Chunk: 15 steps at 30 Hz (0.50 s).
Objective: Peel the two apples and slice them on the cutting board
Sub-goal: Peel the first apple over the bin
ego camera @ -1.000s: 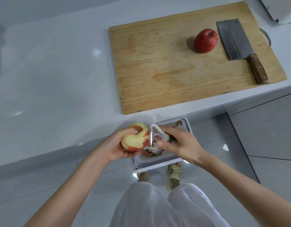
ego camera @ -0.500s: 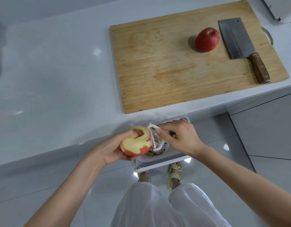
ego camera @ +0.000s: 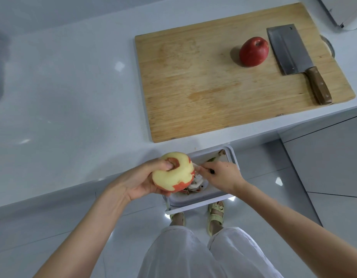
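Left hand (ego camera: 136, 182) cups the half-peeled apple (ego camera: 174, 173), thumb tip dug into the stem dimple and fingers wrapped under, probably so the fruit can be turned without slipping. Most of the top is bare pale flesh; red skin is left around the stem and in a band low on the right side. Right hand (ego camera: 221, 175) sits just beside the apple, fingers curled round a white peeler (ego camera: 197, 178) that touches the apple's right flank. The blade is mostly hidden by fruit and hand, so I can't tell if it's biting. Both hands are held out past the counter edge, directly over an open white bin (ego camera: 201, 203), I'd say so peel drops straight in; scraps and peel strips are already inside. Below that are white trousers and pale sandals on a glossy floor. Further out is the white countertop (ego camera: 73, 97), then the wooden cutting board (ego camera: 193, 87) lying flat near the front edge. On its far right part the second apple (ego camera: 253, 51) stands whole and red, unpeeled, just beside a cleaver (ego camera: 288, 49) lying flat with its wooden handle toward the person, parked within reach for slicing. My read: first apple is past halfway peeled, second not begun, no slicing yet. Next, rotate the apple to bring the red band under the blade.
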Tool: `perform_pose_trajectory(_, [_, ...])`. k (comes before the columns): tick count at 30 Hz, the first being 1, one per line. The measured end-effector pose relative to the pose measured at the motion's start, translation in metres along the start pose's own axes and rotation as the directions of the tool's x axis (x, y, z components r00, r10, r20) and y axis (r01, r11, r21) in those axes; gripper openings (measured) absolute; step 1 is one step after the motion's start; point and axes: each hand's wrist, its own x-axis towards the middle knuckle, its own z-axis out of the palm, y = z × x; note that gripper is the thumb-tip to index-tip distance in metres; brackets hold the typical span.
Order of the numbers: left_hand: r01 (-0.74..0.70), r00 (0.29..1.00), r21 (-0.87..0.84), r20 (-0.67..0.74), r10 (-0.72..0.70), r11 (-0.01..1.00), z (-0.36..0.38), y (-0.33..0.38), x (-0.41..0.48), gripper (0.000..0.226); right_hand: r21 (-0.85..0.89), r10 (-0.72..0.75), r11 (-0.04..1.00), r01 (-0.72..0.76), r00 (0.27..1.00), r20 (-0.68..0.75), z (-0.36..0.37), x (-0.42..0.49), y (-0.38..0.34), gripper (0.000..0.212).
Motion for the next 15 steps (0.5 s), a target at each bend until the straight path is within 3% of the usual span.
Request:
perform_pose_trajectory(1, [-0.003, 1.000, 0.028, -0.018, 0.004, 1.000, 0.000, -0.001, 0.000, 0.044, 0.036, 0.075, 0.996, -0.078, 0.994, 0.085, -0.006, -0.001, 0.000, 0.057])
perform_pose_trajectory(2, [-0.006, 0.999, 0.054, -0.039, 0.008, 0.999, -0.001, -0.002, 0.002, 0.056, 0.182, 0.140, 0.969, -0.169, 0.977, 0.160, -0.012, -0.003, -0.001, 0.061])
perform_pose_trajectory(3, [-0.004, 0.998, 0.075, -0.066, 0.009, 0.997, -0.002, -0.002, 0.004, 0.063, 0.414, 0.174, 0.873, -0.259, 0.957, 0.232, -0.018, -0.007, -0.004, 0.061])
perform_pose_trajectory(4, [-0.008, 0.996, 0.075, -0.090, 0.014, 0.997, -0.002, -0.003, 0.006, 0.063, 0.627, 0.174, 0.703, -0.335, 0.936, 0.305, -0.024, -0.011, -0.008, 0.060])
perform_pose_trajectory(5, [-0.013, 0.994, 0.054, -0.107, 0.019, 0.998, -0.002, -0.003, 0.007, 0.057, 0.747, 0.137, 0.556, -0.364, 0.927, 0.350, -0.030, -0.014, -0.012, 0.060])
perform_pose_trajectory(6, [-0.015, 0.993, 0.012, -0.114, 0.016, 1.000, -0.002, -0.004, 0.009, 0.051, 0.796, 0.062, 0.499, -0.342, 0.931, 0.360, -0.033, -0.017, -0.015, 0.058])
perform_pose_trajectory(9, [0.010, 0.996, -0.154, -0.089, -0.024, 0.988, 0.005, -0.007, 0.011, 0.049, 0.839, -0.115, 0.508, -0.194, 0.950, 0.289, -0.030, -0.020, -0.029, 0.030])
perform_pose_trajectory(12, [0.011, 0.994, -0.259, -0.100, -0.038, 0.966, 0.008, -0.010, 0.012, 0.041, 0.887, -0.062, 0.434, -0.157, 0.977, 0.203, -0.024, -0.020, -0.035, 0.027])
perform_pose_trajectory(15, [-0.005, 0.989, -0.266, -0.142, -0.034, 0.964, 0.007, -0.010, 0.013, 0.048, 0.889, -0.005, 0.439, -0.126, 0.990, 0.143, -0.019, -0.022, -0.028, 0.023])
